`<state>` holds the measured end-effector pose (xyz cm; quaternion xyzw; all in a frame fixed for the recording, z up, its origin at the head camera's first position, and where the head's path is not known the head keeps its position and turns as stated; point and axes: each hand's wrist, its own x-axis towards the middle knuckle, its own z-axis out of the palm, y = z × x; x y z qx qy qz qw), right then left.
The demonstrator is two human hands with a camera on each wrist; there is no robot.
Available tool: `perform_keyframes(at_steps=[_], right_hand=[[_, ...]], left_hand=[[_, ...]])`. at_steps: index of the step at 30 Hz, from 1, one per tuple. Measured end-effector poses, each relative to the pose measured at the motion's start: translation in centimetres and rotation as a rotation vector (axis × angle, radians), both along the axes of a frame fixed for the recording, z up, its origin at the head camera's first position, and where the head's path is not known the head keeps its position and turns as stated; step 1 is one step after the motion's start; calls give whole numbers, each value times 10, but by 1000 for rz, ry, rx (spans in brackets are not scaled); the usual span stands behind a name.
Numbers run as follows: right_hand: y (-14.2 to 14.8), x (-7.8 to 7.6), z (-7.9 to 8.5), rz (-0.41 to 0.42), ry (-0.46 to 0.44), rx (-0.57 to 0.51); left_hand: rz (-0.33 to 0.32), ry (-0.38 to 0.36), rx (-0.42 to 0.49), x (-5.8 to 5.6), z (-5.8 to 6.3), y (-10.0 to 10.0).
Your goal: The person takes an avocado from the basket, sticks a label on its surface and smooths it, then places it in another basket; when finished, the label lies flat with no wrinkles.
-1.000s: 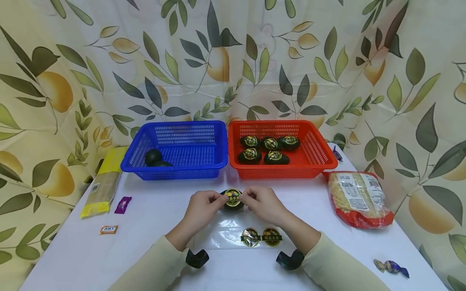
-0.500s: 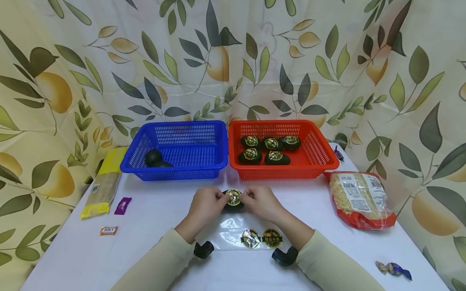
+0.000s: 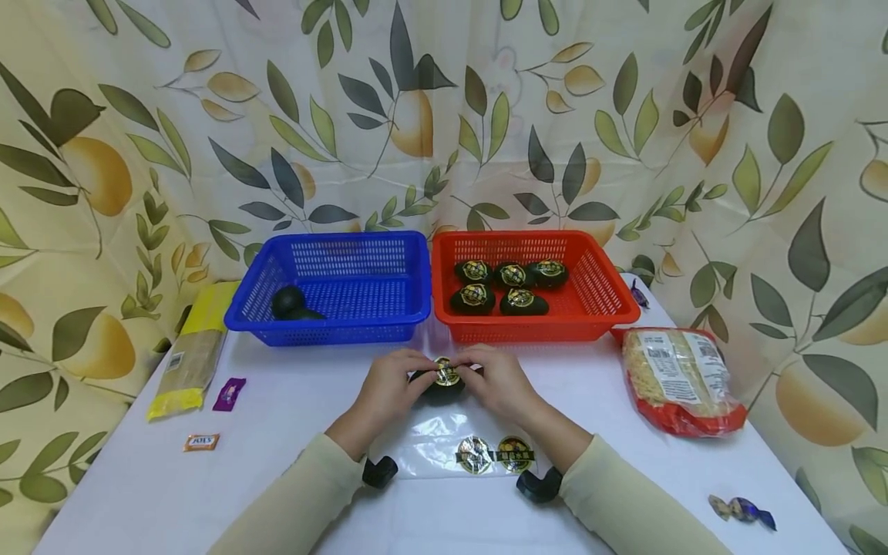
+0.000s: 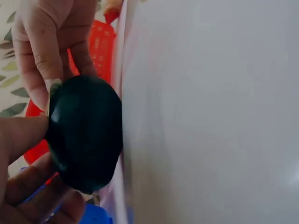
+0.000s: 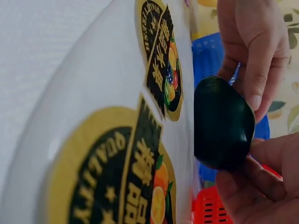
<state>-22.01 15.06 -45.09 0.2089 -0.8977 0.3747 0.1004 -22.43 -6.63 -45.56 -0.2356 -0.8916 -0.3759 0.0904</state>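
A dark green avocado [image 3: 442, 395] lies at the middle of the table, with a round black-and-gold sticker [image 3: 446, 373] on its upper side. My left hand [image 3: 387, 391] holds the avocado from the left, its thumb at the sticker's edge and its other fingers along the fruit's side. From the right, my right hand [image 3: 502, 387] holds it in the same way, thumb at the sticker. Both wrist views show the avocado's smooth side between the hands; the sticker's face is hidden there. Nearer me, a clear plastic sheet [image 3: 423, 447] carries two more stickers [image 3: 516, 455].
Behind the hands stand a blue basket [image 3: 326, 334] with two plain avocados [image 3: 287, 301] and a red basket [image 3: 602, 312] with several stickered avocados [image 3: 523, 302]. Yellow-ended packet [image 3: 187, 362] and small sweets [image 3: 229, 394] lie left; a red-edged bag [image 3: 683, 378] and wrapped candy [image 3: 742, 510] lie right.
The fingers have gone from pinching the sticker's edges above the avocado to lying round the fruit, thumbs at the sticker. The sticker now sits against the avocado.
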Motion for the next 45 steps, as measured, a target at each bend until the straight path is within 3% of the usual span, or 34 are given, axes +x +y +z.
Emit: perform_keyframes(at_steps=[3, 8, 13, 19, 23, 26, 28, 31, 35, 38, 45], right_hand=[[-1, 0, 0, 12, 44, 45], [1, -1, -3, 50, -32, 48], [4, -5, -2, 108, -48, 53], [6, -15, -2, 95, -126, 3], [7, -20, -6, 66, -266, -148], [8, -21, -10, 92, -399, -282], [9, -21, -11, 109, -427, -306], [9, -19, -11, 124, -357, -230], [12, -14, -7, 117, -205, -45], [12, -12, -3, 145, -154, 48], [9, -18, 2, 225, -156, 139]], left_hand=[[-32, -2, -44, 0, 1, 1], [-58, -40, -114, -1, 4, 0], [-86, -96, -119, -6, 4, -3], [-66, -269, 68, -17, 1, -7], [-34, -371, 180, -23, -3, -7], [2, -491, 279, -24, -5, -6], [39, -535, 329, -24, -6, -5], [58, -487, 320, -22, -7, -4], [3, -277, 153, -17, -11, -5], [-55, -180, 36, -13, -10, -8], [-152, -168, -74, -11, -1, -15]])
